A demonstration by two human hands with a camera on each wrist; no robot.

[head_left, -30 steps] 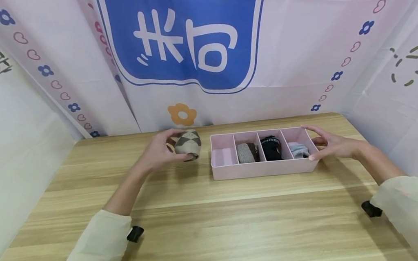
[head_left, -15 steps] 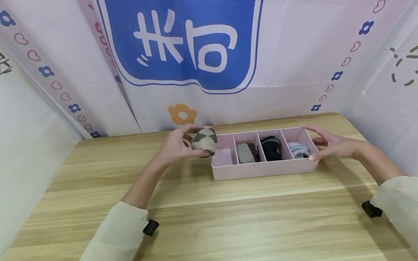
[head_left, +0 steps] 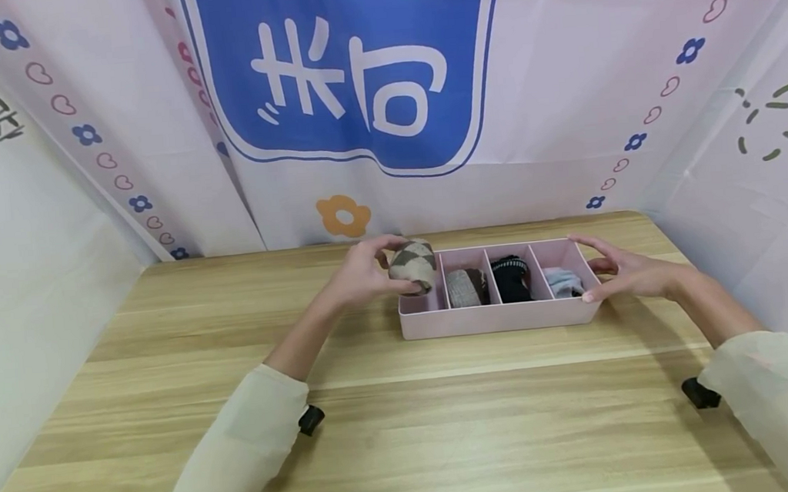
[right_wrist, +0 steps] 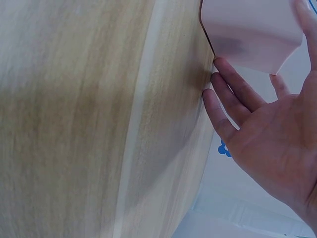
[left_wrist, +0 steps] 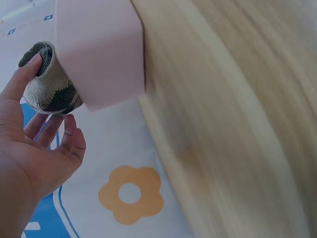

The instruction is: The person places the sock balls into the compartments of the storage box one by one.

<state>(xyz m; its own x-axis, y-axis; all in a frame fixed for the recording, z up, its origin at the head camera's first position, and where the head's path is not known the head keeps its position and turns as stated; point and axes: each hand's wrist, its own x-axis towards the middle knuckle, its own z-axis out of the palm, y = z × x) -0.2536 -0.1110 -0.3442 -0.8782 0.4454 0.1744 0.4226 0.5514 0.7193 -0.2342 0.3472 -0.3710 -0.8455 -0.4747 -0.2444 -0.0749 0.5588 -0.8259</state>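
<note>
In the head view my left hand (head_left: 362,277) pinches a rolled sock (head_left: 414,266) with beige and grey-brown checks. The sock is over the leftmost compartment of a pink divided box (head_left: 497,320). Thumb and fingers lie on opposite sides of the roll (left_wrist: 52,91) in the left wrist view, beside the box's end wall (left_wrist: 101,54). At the other end, my right hand (head_left: 636,277) holds the box by its corners, the thumb on the front rim and a finger at the back. The right wrist view shows several of its fingers (right_wrist: 240,87) by the box's lower edge.
The other compartments hold a grey-and-brown rolled sock (head_left: 464,288), a black sock (head_left: 511,279) and a pale blue one (head_left: 564,283). The box stands near the back of a wooden table (head_left: 450,427), in front of a printed cloth (head_left: 536,111).
My left hand has carried the checked sock rightward, from beside the box to over its leftmost compartment. The right hand and the box have stayed in place.
</note>
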